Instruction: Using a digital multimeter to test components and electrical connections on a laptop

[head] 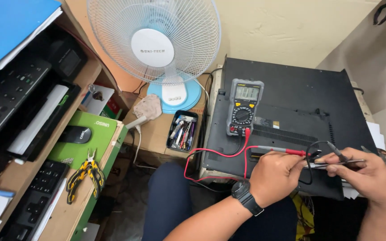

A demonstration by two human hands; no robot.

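Note:
My left hand (275, 176), with a black wristwatch, grips a red test probe (287, 151) whose red lead loops back to a grey multimeter (245, 107). My right hand (367, 174) pinches a thin metal piece like tweezers (336, 164) together with a black test probe (336, 151) on a black lead. Both probe tips meet between the two hands, over the front edge of a large black flat equipment case (291, 85). The multimeter lies on top of that case, display facing up. What the tips touch is too small to tell.
A white desk fan (157, 44) stands behind a black tray of pens (182, 130). On the left shelf lie yellow-black pliers (86, 174), a black mouse (74, 134) on a green pad, a keyboard (36, 196), a black printer (14, 98) and a blue folder (10, 27).

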